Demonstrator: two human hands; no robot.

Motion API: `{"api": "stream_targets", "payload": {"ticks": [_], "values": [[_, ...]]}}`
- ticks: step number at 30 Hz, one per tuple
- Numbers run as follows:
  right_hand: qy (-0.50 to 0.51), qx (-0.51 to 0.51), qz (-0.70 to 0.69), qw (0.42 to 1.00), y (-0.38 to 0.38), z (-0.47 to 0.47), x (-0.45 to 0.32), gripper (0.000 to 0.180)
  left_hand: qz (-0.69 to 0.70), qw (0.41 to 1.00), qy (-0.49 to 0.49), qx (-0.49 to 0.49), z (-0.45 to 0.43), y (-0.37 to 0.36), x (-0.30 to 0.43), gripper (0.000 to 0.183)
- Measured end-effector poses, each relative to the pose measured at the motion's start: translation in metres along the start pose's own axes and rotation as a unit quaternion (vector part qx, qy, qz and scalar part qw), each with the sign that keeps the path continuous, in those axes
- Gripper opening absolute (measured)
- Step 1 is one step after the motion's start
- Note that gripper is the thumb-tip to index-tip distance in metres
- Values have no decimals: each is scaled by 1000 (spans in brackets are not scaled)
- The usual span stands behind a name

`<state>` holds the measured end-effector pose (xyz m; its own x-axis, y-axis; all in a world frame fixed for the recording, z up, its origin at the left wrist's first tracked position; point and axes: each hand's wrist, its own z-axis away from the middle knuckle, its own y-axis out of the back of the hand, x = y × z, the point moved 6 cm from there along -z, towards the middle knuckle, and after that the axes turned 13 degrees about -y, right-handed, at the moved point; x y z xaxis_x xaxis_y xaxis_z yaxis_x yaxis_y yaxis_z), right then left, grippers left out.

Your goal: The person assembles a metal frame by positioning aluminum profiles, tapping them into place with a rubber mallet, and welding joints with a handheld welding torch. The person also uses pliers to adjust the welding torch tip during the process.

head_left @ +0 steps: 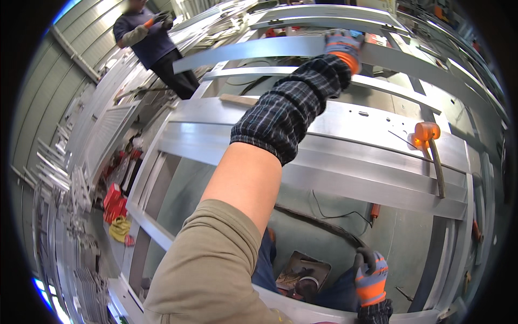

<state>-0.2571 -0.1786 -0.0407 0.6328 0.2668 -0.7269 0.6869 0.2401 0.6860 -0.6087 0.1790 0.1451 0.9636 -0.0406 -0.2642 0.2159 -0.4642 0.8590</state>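
Note:
My left arm stretches forward across an aluminium frame (384,174). At its far end my left hand (343,46), in a grey and orange glove, grips the upper edge of a long flat aluminium bar (279,47), which lies slanted over the frame's far members. My right hand (370,275), gloved alike, is low at the near right, above the frame opening, with its fingers curled. A dark hose (323,224) on the floor runs towards it; whether the fingers hold anything is hidden. A mallet with an orange head (427,131) rests on the frame's wide plate, its handle towards me.
A wooden strip (238,100) lies on the plate. Through the opening, a tray (323,267) of small parts and a red-handled tool (375,210) show on the floor. Another person (149,40) stands at the far left. Red boxes (115,202) and stacked metal profiles (81,251) are left.

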Motion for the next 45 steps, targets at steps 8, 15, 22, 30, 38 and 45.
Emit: {"api": "stream_targets", "payload": {"ticks": [8, 15, 22, 30, 38, 45], "values": [[-108, 27, -312, 943, 32, -26, 50, 68, -13, 990, -69, -124, 145, 97, 72, 54], [-107, -51, -663, 739, 80, -51, 170, 54, 81, 969, -92, -213, 300, 135, 135, 36], [-259, 84, -582, 766, 71, -19, 123, 43, 163, 955, -42, -245, 365, 111, 147, 27], [-277, 53, -562, 778, 50, -14, 116, 42, 195, 931, -14, -308, 385, 64, 147, 44], [-288, 82, -566, 768, 36, -7, 107, 44, 204, 913, -36, -350, 399, 61, 133, 47], [-308, 88, -585, 745, 29, -14, 88, 45, 208, 917, -40, -338, 414, 71, 109, 84]]}}
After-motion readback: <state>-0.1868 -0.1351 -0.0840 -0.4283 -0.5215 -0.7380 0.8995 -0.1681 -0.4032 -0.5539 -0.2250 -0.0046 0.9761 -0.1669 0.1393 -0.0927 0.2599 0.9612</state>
